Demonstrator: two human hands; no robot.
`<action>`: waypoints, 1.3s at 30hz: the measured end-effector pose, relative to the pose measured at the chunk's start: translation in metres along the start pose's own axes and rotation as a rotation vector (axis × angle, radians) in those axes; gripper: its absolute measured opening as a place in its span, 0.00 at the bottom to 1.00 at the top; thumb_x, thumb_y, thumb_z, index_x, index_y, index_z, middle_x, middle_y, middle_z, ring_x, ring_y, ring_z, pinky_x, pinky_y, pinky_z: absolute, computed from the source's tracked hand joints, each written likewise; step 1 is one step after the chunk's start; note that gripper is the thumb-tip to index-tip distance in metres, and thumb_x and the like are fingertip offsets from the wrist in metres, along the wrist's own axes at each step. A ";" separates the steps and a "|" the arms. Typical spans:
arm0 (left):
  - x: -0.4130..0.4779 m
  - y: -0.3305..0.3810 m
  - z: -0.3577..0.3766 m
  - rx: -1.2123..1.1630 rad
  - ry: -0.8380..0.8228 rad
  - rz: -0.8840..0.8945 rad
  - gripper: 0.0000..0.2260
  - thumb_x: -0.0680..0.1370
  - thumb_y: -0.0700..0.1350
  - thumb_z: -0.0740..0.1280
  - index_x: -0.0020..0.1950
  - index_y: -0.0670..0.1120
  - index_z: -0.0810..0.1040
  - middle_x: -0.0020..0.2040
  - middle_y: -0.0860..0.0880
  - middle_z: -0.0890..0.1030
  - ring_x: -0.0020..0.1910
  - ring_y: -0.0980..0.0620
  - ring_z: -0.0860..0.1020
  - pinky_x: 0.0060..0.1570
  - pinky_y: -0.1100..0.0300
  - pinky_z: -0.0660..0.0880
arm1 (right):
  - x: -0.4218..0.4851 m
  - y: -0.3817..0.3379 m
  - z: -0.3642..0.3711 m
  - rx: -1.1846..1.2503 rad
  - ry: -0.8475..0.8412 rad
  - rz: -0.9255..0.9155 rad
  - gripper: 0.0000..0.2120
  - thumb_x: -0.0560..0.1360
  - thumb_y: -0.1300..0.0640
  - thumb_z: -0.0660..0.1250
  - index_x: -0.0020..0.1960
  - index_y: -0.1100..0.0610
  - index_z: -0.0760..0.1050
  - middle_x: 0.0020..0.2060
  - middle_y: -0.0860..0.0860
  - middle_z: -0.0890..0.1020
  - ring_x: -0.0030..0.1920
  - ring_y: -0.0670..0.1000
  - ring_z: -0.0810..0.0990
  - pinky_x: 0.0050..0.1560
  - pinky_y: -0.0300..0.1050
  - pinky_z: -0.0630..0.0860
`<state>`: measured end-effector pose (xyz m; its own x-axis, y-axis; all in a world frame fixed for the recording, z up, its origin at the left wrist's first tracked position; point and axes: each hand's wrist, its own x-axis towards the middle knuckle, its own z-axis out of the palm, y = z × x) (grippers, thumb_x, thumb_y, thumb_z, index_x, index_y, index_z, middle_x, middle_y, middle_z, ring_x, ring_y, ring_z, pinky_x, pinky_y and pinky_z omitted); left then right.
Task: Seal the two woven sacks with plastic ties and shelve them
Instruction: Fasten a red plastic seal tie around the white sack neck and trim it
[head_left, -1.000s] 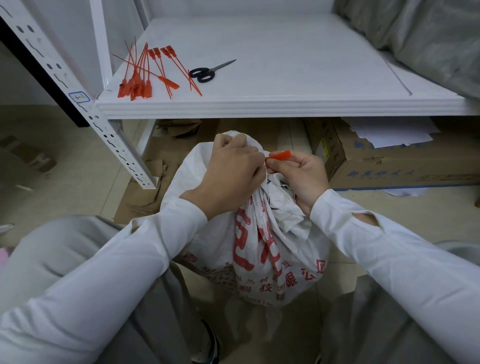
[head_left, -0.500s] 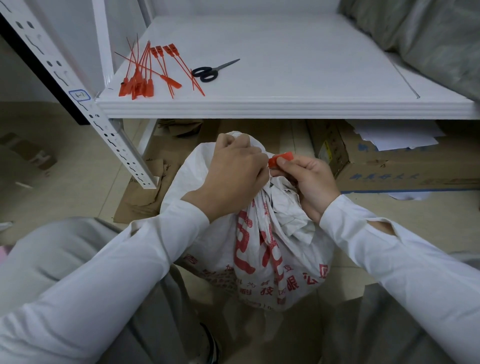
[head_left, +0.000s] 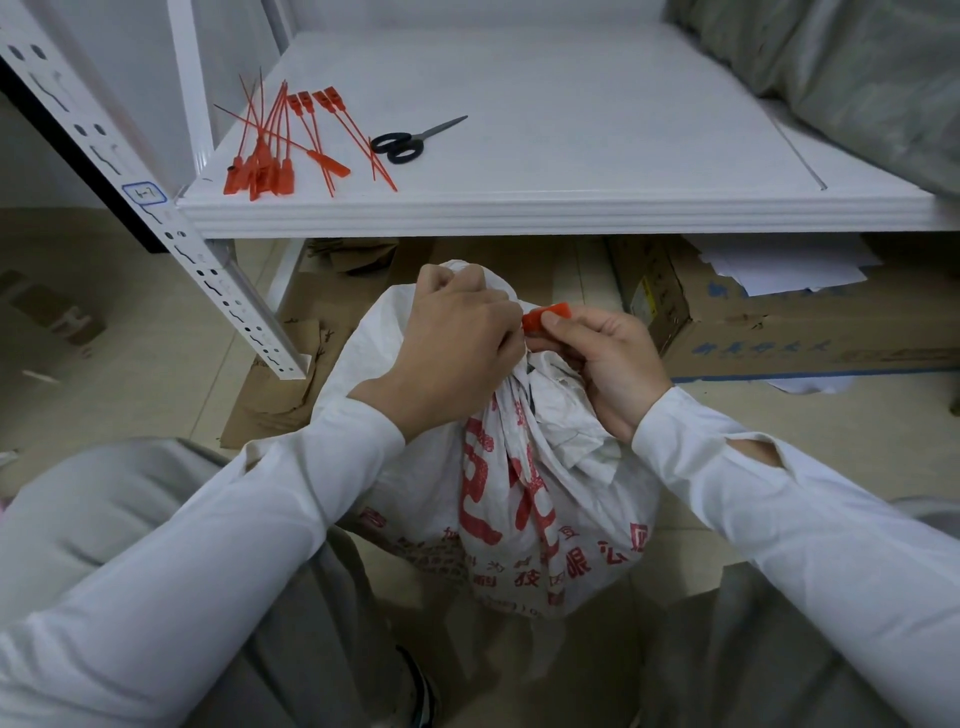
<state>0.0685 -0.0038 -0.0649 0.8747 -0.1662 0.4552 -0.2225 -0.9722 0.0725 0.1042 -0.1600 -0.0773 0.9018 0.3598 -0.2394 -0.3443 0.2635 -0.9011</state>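
Hands meet at the top of the white sack (head_left: 519, 509) in the middle of the frame, seen from the head camera. This sack stands on the floor (head_left: 104, 364), just below the front edge of the white shelf (head_left: 519, 218). It has red writing on it. On the left hand (head_left: 457, 332), the fingers are curled tight round the bunched neck of the sack. The right hand (head_left: 608, 364) pinches the block end of a red tie (head_left: 545, 318) between thumb and fingers, right beside the left hand. The thin tail of the tie is hidden, so I cannot tell if it goes round the neck yet.

On the shelf, at the upper left of the frame, lie spare ties (head_left: 280, 150), with black scissors (head_left: 410, 143) just beside them. A grey bundle (head_left: 857, 78) sits at the upper right. It may be the other sack, but I cannot tell.

What could go wrong? If the left hand lets go too soon, the neck may spring open. If the tie grabs only some folds, it may slide off. A hard pull may tip the sack over.
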 end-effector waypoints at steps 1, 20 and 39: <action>0.001 0.000 0.000 -0.002 0.001 0.005 0.15 0.78 0.48 0.56 0.31 0.50 0.66 0.30 0.55 0.69 0.38 0.53 0.66 0.49 0.53 0.61 | -0.001 0.000 0.000 0.005 0.001 0.001 0.06 0.76 0.65 0.67 0.45 0.64 0.82 0.39 0.60 0.85 0.41 0.54 0.84 0.46 0.46 0.81; 0.000 -0.001 0.000 -0.002 0.012 0.017 0.15 0.77 0.50 0.52 0.30 0.49 0.65 0.29 0.54 0.69 0.37 0.53 0.65 0.49 0.51 0.63 | 0.001 -0.001 -0.002 -0.023 -0.049 0.004 0.07 0.77 0.64 0.65 0.47 0.65 0.81 0.39 0.59 0.85 0.41 0.53 0.84 0.46 0.44 0.81; -0.001 -0.001 0.000 -0.059 0.058 0.029 0.14 0.77 0.48 0.54 0.31 0.51 0.62 0.30 0.56 0.65 0.37 0.54 0.63 0.48 0.55 0.60 | 0.006 0.001 -0.002 0.157 -0.001 0.157 0.07 0.77 0.62 0.65 0.45 0.64 0.80 0.37 0.58 0.85 0.38 0.51 0.84 0.49 0.44 0.81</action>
<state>0.0681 -0.0030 -0.0654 0.8413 -0.1830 0.5086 -0.2740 -0.9555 0.1095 0.1098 -0.1595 -0.0803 0.8334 0.4087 -0.3721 -0.5175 0.3404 -0.7851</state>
